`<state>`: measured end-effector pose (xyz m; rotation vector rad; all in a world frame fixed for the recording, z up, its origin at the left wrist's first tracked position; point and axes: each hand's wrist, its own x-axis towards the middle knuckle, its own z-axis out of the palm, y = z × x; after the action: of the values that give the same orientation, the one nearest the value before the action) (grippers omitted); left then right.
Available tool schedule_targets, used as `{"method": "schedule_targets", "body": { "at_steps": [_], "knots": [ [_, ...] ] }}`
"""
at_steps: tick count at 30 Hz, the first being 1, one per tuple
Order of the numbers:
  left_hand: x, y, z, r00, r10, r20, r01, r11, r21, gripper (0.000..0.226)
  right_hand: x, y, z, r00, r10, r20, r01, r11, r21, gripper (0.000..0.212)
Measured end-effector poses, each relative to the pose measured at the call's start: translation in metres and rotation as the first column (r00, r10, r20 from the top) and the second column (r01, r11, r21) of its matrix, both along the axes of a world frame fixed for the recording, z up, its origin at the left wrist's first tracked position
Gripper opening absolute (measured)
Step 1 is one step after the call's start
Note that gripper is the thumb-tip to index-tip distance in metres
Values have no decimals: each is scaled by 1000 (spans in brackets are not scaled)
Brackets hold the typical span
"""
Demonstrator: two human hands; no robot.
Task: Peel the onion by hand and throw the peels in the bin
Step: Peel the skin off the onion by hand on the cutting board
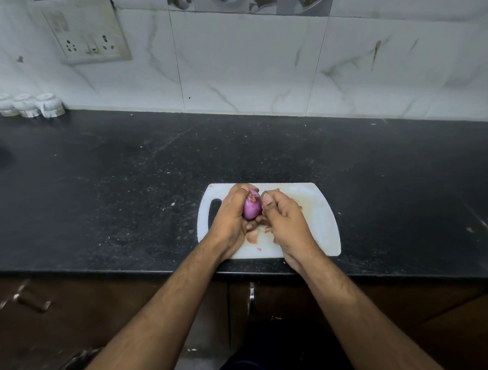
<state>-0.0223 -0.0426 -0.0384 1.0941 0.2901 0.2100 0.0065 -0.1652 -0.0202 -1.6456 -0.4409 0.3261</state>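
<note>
Over the white cutting board [318, 216], near the front edge of the dark desk [122, 176], I hold the purple onion [252, 207] in my left hand [232, 213]. That grip is curled round it: fingers wrap over the far, top end and the thumb side cups it from the left, so only the right face of the onion shows, glossy and bare of dry skin, with a rough speckled patch near its top. My right hand [285, 219] sits just beside it, thumb tip pressed against the onion's upper right side and the other fingers curled in beneath; whether that grip pinches a strip of skin or only presses on the onion, I cannot tell.

Below and between my hands, a few pale brownish peels [255, 235] lie on the board, with a tiny pink scrap [259, 249] closer to me. The board has a handle slot [214, 211] at its left end, next to my left hand.

At the desk's far left, against the marble-patterned wall, stand several small white cups [26, 105]. A switch and socket plate [86, 33] is on the wall above them.
</note>
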Motion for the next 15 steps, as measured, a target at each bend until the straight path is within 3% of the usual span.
{"method": "schedule_targets", "body": {
  "at_steps": [2, 4, 9, 11, 15],
  "knots": [
    [-1, -1, -2, 1000, -22, 10, 21, 998, 58, 22, 6, -7, 4, 998, -37, 42, 42, 994, -104, 25],
    [-2, -3, -4, 999, -36, 29, 33, 994, 104, 25, 15, -16, 6, 977, -114, 180, 149, 969, -197, 23],
    [-6, -6, -4, 993, -59, 99, 39, 980, 193, 37, 13, -14, 11, 896, -113, 429, 227, 948, -224, 19],
    [-7, -7, -4, 992, -56, 116, 31, 978, 208, 38, 10, -8, 12, 885, -119, 451, 243, 943, -227, 16],
    [-11, -8, -4, 991, -43, 128, 8, 964, 264, 37, 8, -2, 7, 912, -210, 351, 285, 942, -175, 12]
  ]
}}
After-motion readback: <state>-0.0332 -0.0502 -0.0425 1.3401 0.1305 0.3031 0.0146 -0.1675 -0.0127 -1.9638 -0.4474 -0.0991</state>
